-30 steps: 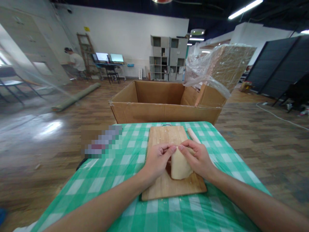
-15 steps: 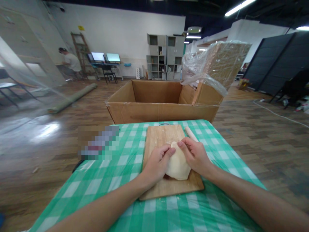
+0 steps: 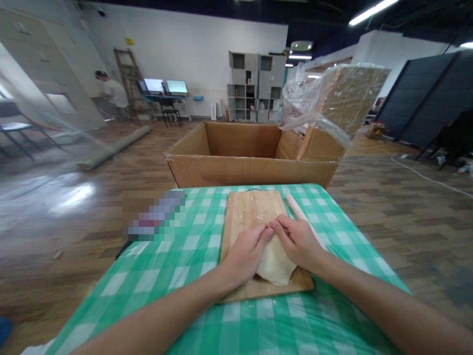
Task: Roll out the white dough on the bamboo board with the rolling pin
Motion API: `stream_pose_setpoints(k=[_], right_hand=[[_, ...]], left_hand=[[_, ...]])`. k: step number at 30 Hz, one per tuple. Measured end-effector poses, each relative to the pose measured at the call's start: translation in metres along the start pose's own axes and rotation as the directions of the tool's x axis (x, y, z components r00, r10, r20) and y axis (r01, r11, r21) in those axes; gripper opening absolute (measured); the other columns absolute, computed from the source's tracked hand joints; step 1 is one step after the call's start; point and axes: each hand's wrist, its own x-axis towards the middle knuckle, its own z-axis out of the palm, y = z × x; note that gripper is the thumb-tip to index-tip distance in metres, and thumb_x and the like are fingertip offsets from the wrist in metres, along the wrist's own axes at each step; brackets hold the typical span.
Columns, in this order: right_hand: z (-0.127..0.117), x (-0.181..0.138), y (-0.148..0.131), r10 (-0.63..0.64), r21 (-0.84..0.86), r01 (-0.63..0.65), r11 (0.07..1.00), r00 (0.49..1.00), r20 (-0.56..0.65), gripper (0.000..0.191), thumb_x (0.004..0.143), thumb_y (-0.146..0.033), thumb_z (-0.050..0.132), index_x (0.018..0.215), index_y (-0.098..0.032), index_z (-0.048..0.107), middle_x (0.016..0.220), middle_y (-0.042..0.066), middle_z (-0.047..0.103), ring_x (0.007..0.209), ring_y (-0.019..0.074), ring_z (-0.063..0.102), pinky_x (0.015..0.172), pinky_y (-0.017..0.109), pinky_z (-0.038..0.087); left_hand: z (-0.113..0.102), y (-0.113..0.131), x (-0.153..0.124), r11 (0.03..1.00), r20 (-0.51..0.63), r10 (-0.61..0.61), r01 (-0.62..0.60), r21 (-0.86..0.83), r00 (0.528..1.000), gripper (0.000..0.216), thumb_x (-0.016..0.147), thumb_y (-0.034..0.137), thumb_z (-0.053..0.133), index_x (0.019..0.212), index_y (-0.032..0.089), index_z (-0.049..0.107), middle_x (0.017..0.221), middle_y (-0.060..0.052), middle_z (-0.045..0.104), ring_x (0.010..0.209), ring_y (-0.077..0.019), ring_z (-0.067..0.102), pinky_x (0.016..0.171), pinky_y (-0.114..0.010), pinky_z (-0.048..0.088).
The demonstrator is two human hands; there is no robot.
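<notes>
A pale, flattened sheet of dough (image 3: 277, 264) hangs between my hands, just over the wooden cutting board (image 3: 251, 207). My left hand (image 3: 247, 251) pinches its upper edge, thumb against fingers. From the other side my right hand (image 3: 297, 241) grips the same edge, and the fingertips of both hands meet at the top. Much of the dough's upper part is hidden behind the fingers. Beside the board on the right lies a light rolling pin (image 3: 294, 206), partly covered by my right hand and forearm.
A green and white checked cloth (image 3: 195, 236) covers the table. A blurred-out object (image 3: 157, 217) lies at its left edge. Beyond the table stands a large open cardboard box (image 3: 251, 170) with plastic-wrapped cardboard (image 3: 351, 98). A person (image 3: 113, 93) is far off at left.
My hands have drawn together so their fingertips touch, covering the dough's top edge. The dough's lower edge hangs slightly lower and narrower. The whole view has shifted slightly.
</notes>
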Motion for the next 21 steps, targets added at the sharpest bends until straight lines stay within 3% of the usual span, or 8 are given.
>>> stream_pose_setpoints(k=[6,8,11,13,16,18,21], right_hand=[[-0.0003,-0.0016,-0.0081,0.014,0.094,-0.010,0.996,0.999,-0.035,0.039,0.107,-0.038,0.047,0.072,-0.022,0.051,0.062,-0.003,0.053,0.056,0.0126,0.047,0.054,0.028,0.029],[-0.0012,-0.0010,-0.0079,0.038,0.122,-0.030,0.992,0.998,-0.059,0.040,0.106,-0.039,0.048,0.070,-0.021,0.050,0.061,-0.003,0.051,0.055,0.0122,0.046,0.053,0.028,0.029],[-0.0031,0.0007,-0.0075,0.082,0.163,-0.063,0.985,0.990,-0.114,0.043,0.106,-0.040,0.048,0.068,-0.021,0.048,0.059,-0.004,0.048,0.054,0.0117,0.042,0.051,0.028,0.029],[-0.0041,0.0013,-0.0080,0.098,0.180,-0.074,0.981,0.987,-0.127,0.043,0.106,-0.041,0.049,0.068,-0.021,0.048,0.059,-0.004,0.046,0.055,0.0115,0.041,0.051,0.027,0.029],[-0.0040,0.0014,-0.0084,0.116,0.204,-0.090,0.975,0.986,-0.119,0.044,0.106,-0.043,0.049,0.068,-0.021,0.049,0.059,-0.004,0.046,0.055,0.0114,0.040,0.051,0.027,0.029],[-0.0029,0.0014,-0.0073,0.151,0.243,-0.118,0.963,0.981,-0.120,0.045,0.105,-0.046,0.050,0.068,-0.021,0.050,0.060,-0.004,0.046,0.056,0.0116,0.040,0.049,0.027,0.029],[-0.0010,0.0019,-0.0033,0.242,0.352,-0.181,0.918,0.960,-0.139,0.047,0.102,-0.052,0.052,0.068,-0.021,0.050,0.059,-0.004,0.044,0.054,0.0119,0.039,0.045,0.026,0.028]], left_hand=[[0.0028,0.0029,-0.0038,0.996,-0.099,-0.007,0.016,0.085,0.995,0.046,0.106,0.049,0.038,0.097,0.018,0.070,0.097,-0.007,0.075,0.090,-0.0233,0.067,0.081,-0.034,0.047],[0.0020,0.0041,-0.0046,0.999,-0.067,-0.038,0.039,0.027,0.997,0.047,0.106,0.051,0.037,0.097,0.018,0.069,0.095,-0.006,0.074,0.085,-0.0219,0.067,0.075,-0.033,0.047],[0.0004,0.0052,-0.0051,0.995,-0.005,-0.102,0.102,0.002,0.995,0.047,0.105,0.055,0.036,0.093,0.020,0.064,0.074,-0.002,0.069,0.067,-0.0188,0.064,0.060,-0.030,0.044],[-0.0005,0.0047,-0.0050,0.994,-0.040,-0.081,0.083,0.077,0.996,0.047,0.105,0.054,0.038,0.084,0.020,0.061,0.067,-0.001,0.065,0.063,-0.0176,0.061,0.058,-0.029,0.041],[-0.0011,0.0028,-0.0048,0.987,-0.134,0.004,0.018,0.162,0.991,0.047,0.105,0.053,0.040,0.077,0.020,0.060,0.076,-0.003,0.068,0.070,-0.0178,0.062,0.062,-0.029,0.042],[-0.0008,0.0010,-0.0051,0.993,-0.107,-0.072,0.081,0.082,0.992,0.049,0.104,0.058,0.038,0.080,0.020,0.059,0.071,-0.003,0.067,0.062,-0.0171,0.062,0.054,-0.028,0.043],[0.0003,-0.0022,-0.0056,0.958,0.030,-0.257,0.259,-0.125,0.966,0.052,0.100,0.069,0.034,0.090,0.022,0.054,0.058,0.002,0.061,0.042,-0.0158,0.057,0.036,-0.025,0.037]])
